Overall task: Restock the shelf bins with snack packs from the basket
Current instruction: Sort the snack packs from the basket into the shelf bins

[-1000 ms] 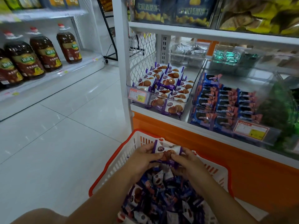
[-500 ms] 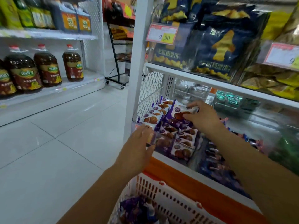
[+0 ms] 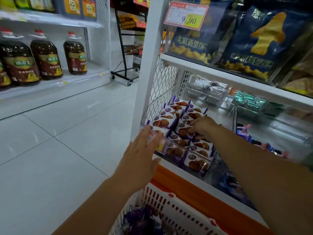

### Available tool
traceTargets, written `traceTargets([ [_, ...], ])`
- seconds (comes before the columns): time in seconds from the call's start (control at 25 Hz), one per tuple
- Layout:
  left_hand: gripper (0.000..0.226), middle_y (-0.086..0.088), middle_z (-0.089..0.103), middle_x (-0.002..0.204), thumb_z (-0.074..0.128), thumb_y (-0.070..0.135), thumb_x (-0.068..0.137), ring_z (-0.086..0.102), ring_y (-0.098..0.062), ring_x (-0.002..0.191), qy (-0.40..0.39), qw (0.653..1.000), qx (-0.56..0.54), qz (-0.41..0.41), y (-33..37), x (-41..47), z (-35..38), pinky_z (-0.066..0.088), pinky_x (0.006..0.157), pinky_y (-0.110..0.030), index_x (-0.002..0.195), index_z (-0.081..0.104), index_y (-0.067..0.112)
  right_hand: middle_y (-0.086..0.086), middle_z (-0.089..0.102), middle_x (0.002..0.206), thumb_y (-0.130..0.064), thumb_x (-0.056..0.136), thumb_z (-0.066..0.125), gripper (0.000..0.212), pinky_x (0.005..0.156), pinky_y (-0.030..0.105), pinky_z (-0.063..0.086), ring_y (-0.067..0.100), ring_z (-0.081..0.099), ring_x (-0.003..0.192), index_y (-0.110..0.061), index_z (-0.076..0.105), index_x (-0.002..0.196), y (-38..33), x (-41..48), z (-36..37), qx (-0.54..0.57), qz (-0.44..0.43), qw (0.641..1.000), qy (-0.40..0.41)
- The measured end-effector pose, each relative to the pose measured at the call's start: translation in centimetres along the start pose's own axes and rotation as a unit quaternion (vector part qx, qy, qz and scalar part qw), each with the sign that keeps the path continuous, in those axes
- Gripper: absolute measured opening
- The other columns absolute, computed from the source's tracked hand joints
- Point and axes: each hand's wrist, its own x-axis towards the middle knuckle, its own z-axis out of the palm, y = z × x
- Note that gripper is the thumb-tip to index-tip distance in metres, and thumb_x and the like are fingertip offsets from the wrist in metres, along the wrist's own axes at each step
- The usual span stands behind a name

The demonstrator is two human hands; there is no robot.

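A clear shelf bin (image 3: 157, 102) on the lower shelf holds rows of purple-and-white waffle snack packs (image 3: 197, 164). My right hand (image 3: 201, 127) reaches into the bin's middle, fingers curled down onto one snack pack (image 3: 183, 131) lying among the others. My left hand (image 3: 140, 155) is flat with straight fingers, its fingertips touching the bin's front wall over the price label (image 3: 161, 143). The white basket with an orange rim (image 3: 169, 206) sits below at the bottom edge, with purple packs (image 3: 142, 219) inside it.
To the right is another bin of blue packs (image 3: 245, 133). Dark blue snack bags (image 3: 264, 43) fill the shelf above. The orange shelf base (image 3: 203, 195) is behind the basket. Across the tiled aisle stand oil bottles (image 3: 45, 60) and a black wheeled rack (image 3: 127, 48).
My right hand came down from the back of the bin to its middle row with the pack. My left hand rose to the bin's front wall.
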Motion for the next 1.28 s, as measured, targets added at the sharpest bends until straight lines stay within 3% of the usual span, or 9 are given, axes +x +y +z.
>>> traceTargets([
  [0.16,0.063,0.008,-0.004,0.163,0.048,0.04,0.098,0.009,-0.018,0.15,0.049,0.998,-0.044,-0.016,-0.1,-1.5,0.8,0.028,0.118,-0.045,0.151,0.014,0.041,0.013,0.054,0.131,-0.03,0.083,0.074,0.062,0.091,0.032,0.048,0.027,0.056,0.113,-0.008,0.046,0.134,-0.1,-3.4,-0.7,-0.111,-0.103,0.983,0.105],
  [0.4,0.039,0.001,0.044,0.142,0.054,0.031,0.096,0.048,-0.016,0.124,0.074,0.995,-0.057,-0.033,0.0,-5.9,5.7,0.047,0.102,-0.035,0.134,0.047,0.026,-0.014,0.053,0.083,-0.017,0.097,0.054,0.021,0.059,0.013,0.044,0.0,0.051,0.069,-0.021,0.053,0.117,4.4,-15.9,2.5,0.241,-0.359,0.858,0.276],
  [0.48,0.04,0.004,0.044,0.142,0.054,0.029,0.095,0.049,-0.015,0.122,-0.038,0.999,0.0,-0.001,-0.1,-8.6,9.4,0.044,0.099,-0.027,0.135,0.046,0.027,-0.015,0.051,0.077,-0.017,0.098,0.05,0.015,0.055,0.015,0.044,0.002,0.051,0.065,-0.025,0.052,0.111,8.9,-18.8,7.9,0.245,-0.365,0.867,0.237],
  [0.6,0.051,-0.003,0.02,0.16,0.045,0.029,0.099,0.025,-0.023,0.144,-0.233,0.966,0.107,0.005,-1.8,-12.1,14.9,0.026,0.117,-0.036,0.148,0.033,0.025,-0.011,0.054,0.084,-0.025,0.1,0.046,0.015,0.053,0.017,0.044,0.004,0.053,0.064,-0.026,0.05,0.114,18.5,-17.9,17.8,0.095,-0.169,0.979,0.059],
  [0.72,0.059,-0.006,0.002,0.164,0.047,0.032,0.098,0.003,-0.029,0.15,-0.342,0.927,0.153,-0.025,-3.4,-14.4,17.9,0.009,0.121,-0.05,0.152,0.024,0.029,-0.003,0.048,0.085,-0.014,0.096,0.048,0.018,0.067,0.022,0.038,0.02,0.055,0.08,-0.031,0.051,0.097,28.7,-14.9,24.1,-0.036,-0.072,0.988,-0.133],
  [0.8,0.061,-0.005,0.001,0.164,0.048,0.031,0.098,-0.003,-0.028,0.15,-0.361,0.919,0.154,-0.033,-3.7,-14.9,18.6,0.006,0.121,-0.051,0.153,0.021,0.03,-0.003,0.056,0.097,-0.01,0.094,0.051,0.023,0.083,0.028,0.044,0.021,0.057,0.098,-0.032,0.057,0.094,31.3,-14.0,25.9,-0.061,-0.07,0.98,-0.178],
  [0.92,0.06,-0.002,0.002,0.164,0.046,0.032,0.099,-0.004,-0.026,0.15,-0.357,0.919,0.166,-0.02,-4.2,-14.5,18.9,0.005,0.121,-0.049,0.153,0.02,0.029,0.001,0.038,0.147,-0.011,0.095,0.052,0.047,0.11,0.039,0.037,0.024,0.041,0.132,-0.024,0.047,0.139,29.5,-12.8,29.1,-0.11,-0.18,0.966,-0.149],
  [1.12,0.057,0.001,0.002,0.164,0.042,0.032,0.101,-0.002,-0.022,0.15,-0.333,0.93,0.154,-0.018,-4.4,-14.4,18.6,0.004,0.121,-0.043,0.153,0.021,0.029,0.003,0.021,0.158,-0.012,0.1,0.046,0.059,0.103,0.034,0.041,0.031,0.039,0.134,-0.021,0.021,0.153,27.2,-11.9,32.7,-0.173,-0.238,0.931,-0.218],
  [1.28,0.053,0.001,0.011,0.162,0.041,0.029,0.102,0.008,-0.021,0.149,-0.307,0.944,0.122,-0.018,-3.8,-14.9,18.0,0.012,0.121,-0.037,0.152,0.024,0.028,0.008,0.036,0.147,-0.011,0.101,0.043,0.04,0.103,0.036,0.044,0.026,0.05,0.122,-0.015,0.04,0.141,28.4,-12.8,31.1,-0.126,-0.153,0.961,-0.193],
])
